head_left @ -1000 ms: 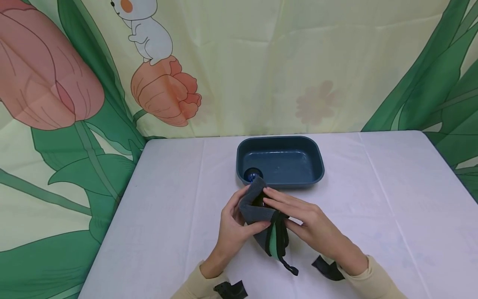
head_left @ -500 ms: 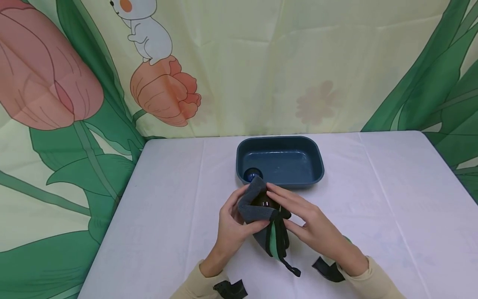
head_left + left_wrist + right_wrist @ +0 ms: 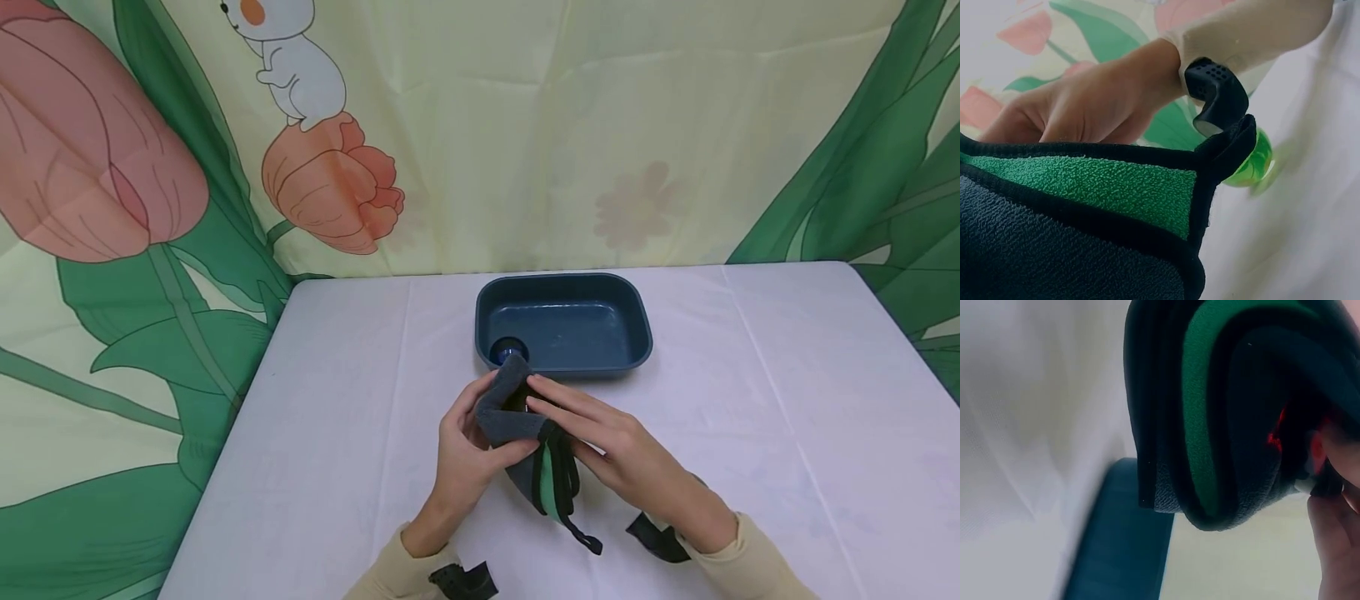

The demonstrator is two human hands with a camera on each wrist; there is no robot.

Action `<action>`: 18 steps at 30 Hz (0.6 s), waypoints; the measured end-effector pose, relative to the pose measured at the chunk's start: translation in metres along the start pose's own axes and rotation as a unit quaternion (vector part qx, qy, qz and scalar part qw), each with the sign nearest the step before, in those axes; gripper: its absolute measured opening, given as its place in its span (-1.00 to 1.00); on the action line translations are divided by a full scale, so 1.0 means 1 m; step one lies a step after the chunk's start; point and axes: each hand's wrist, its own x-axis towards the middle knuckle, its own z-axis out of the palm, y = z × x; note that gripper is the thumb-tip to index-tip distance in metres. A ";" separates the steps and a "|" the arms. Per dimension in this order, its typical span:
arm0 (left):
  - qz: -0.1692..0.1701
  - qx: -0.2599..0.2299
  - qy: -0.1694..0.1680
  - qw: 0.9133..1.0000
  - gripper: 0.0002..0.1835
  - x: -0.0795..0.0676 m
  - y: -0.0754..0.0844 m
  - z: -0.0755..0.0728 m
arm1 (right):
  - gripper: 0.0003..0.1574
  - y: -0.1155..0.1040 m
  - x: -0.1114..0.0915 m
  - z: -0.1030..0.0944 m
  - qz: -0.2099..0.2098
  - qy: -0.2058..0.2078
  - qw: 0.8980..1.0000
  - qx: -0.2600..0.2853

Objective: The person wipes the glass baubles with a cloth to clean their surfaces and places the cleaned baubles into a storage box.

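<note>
A thick towelling cloth, grey on one side and green on the other with black edging, is bunched between both hands above the table. My left hand grips it from the left, thumb across the near fold. A dark, glossy round thing lies inside the folds, mostly hidden; a red glint shows in the cloth in the right wrist view. My right hand holds the cloth's right side between thumb and fingers, its fingertips over the opening. A looped cloth corner hangs down.
A dark blue rectangular tray stands just beyond the hands, with a dark blue glossy ball in its near left corner. A clear green ball sits on the white-covered table by the right wrist. A printed curtain hangs behind.
The right hand's fingers shifted back to the right, baring more of the glossy round thing, then slid left over it again. The left hand has barely moved.
</note>
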 end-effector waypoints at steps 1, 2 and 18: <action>0.000 0.001 0.000 1.000 -0.24 0.000 0.000 0.000 | -0.39 0.000 0.000 0.000 0.005 -0.001 1.000 0.003; 0.000 0.001 0.000 1.000 -0.23 0.000 0.000 0.000 | -0.38 -0.001 0.000 0.000 0.010 -0.002 1.000 0.005; 0.027 0.003 0.007 1.000 -0.24 0.003 -0.003 -0.003 | 0.06 -0.005 0.002 0.007 0.080 0.024 0.996 0.010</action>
